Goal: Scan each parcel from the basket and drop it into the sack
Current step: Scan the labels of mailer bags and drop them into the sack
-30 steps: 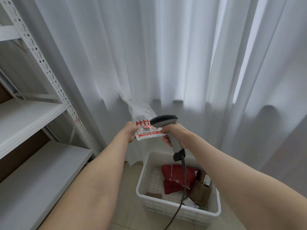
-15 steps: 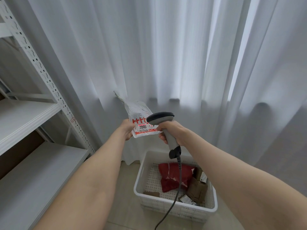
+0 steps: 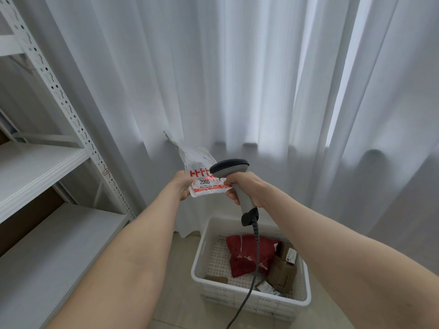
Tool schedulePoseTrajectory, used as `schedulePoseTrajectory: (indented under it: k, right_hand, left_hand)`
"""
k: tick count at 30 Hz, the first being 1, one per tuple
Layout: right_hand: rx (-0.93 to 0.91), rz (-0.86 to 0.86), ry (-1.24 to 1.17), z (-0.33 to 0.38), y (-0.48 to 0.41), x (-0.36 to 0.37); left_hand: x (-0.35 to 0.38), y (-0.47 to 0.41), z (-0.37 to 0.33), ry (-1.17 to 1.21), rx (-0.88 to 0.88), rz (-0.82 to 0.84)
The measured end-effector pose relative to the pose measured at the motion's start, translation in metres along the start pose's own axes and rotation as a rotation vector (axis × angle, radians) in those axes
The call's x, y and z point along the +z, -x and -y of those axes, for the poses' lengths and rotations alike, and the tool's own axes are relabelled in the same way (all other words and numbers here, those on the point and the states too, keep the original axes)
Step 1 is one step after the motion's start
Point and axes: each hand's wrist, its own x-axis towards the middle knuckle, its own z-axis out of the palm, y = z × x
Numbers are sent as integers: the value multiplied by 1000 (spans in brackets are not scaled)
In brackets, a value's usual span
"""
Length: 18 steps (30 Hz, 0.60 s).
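Observation:
My left hand [image 3: 182,186] grips the lower left edge of a white plastic parcel [image 3: 198,167] with a red-printed label reading 2005, held up in front of the curtain. My right hand [image 3: 247,189] grips the handle of a grey barcode scanner [image 3: 229,167], whose head covers the parcel's right side. A red scan glow shows on the label. Below, a white perforated basket [image 3: 202,252] stands on the floor with a red parcel [image 3: 247,254] and brown cardboard parcels [image 3: 281,273] inside. No sack is in view.
White metal shelving [image 3: 45,162] fills the left side, its boards at arm level and below. A white curtain [image 3: 261,79] hangs across the back. The scanner's grey cable [image 3: 247,295] hangs down over the basket to the bottom edge. Tiled floor [image 3: 178,293] lies between shelf and basket.
The scanner head has come slightly closer over the parcel's label, and a red scan light now shows on the label. Both hands keep their holds.

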Motion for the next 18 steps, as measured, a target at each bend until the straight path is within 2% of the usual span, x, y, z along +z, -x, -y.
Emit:
schedulePoseTrajectory:
  k: [18]
  right_hand:
    - [31, -4, 11, 11, 8, -1]
  left_hand:
    - [0, -3, -2, 15, 0, 14]
